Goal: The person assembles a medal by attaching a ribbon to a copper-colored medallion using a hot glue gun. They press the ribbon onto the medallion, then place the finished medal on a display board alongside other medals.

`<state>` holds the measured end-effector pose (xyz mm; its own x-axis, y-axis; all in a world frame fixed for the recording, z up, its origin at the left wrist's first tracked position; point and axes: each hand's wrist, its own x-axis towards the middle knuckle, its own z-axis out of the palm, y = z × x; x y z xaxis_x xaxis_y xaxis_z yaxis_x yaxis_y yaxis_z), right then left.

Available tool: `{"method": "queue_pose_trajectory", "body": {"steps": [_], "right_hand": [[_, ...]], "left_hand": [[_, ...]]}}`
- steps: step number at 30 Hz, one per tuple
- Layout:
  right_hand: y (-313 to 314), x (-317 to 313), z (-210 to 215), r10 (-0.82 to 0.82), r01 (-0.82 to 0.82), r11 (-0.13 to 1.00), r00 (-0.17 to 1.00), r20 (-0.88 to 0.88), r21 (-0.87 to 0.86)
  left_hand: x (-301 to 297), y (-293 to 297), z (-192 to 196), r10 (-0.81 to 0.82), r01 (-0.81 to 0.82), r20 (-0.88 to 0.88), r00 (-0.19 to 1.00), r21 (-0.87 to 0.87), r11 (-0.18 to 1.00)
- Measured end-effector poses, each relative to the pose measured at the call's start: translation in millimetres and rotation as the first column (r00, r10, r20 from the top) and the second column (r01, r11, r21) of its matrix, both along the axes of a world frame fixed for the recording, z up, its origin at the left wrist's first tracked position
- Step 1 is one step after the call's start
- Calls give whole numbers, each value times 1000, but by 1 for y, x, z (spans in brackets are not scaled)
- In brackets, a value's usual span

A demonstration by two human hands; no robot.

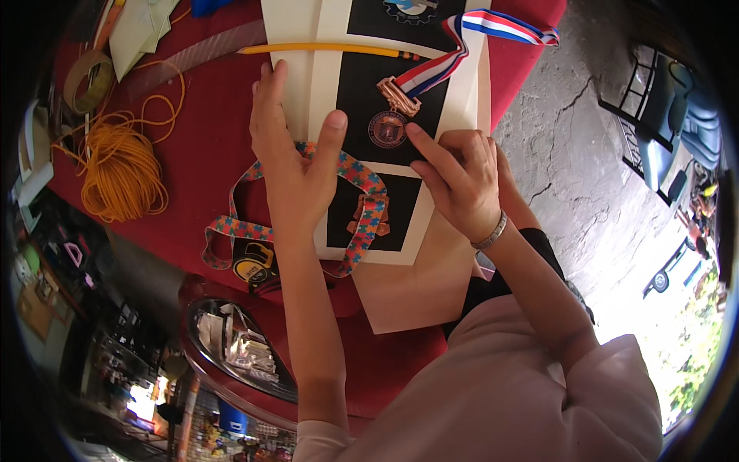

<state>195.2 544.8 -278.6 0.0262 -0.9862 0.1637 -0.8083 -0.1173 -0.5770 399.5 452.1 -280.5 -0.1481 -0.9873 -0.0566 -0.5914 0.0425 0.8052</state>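
My right hand (460, 173) reaches in from the right, its index fingertip at the edge of a round bronze medal (387, 129). The index finger is stretched out, the thumb is apart below it and the other fingers curl. The medal lies on a black panel of a white board (323, 92); its red, white and blue ribbon (454, 58) runs up and right. Over the board's left part, my left hand (296, 158) is open, fingers extended. Beneath its wrist loops a puzzle-patterned strap (369, 181). The strap partly covers a copper-coloured piece (382, 219) on the lower black panel.
A yellow pencil (331, 48) lies across the board. On the red tabletop (208, 177) are an orange cord bundle (123, 173), a tape roll (87, 82) and a black-and-yellow item (255, 263). A red chair (362, 369) stands near me; blue seats (666, 115) are at right.
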Motion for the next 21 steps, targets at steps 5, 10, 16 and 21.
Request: {"method": "queue_pose_trajectory", "body": {"steps": [5,10,16,21], "right_hand": [[1,3,-2,22,-22,1000,997,-80,-2],[0,6,-4,4,-6,1000,998,-57,-27],[-2,8,-5,5,-8,999,996,-83,-42],[-3,7,-2,5,-9,999,997,-71,-47]], "left_hand": [[-3,2,-7,-62,78,130,990,-117,990],[-4,4,-12,-45,71,183,982,-136,988],[-2,4,-15,-53,81,172,984,-161,984],[2,4,-14,-34,40,77,996,-85,996]]}}
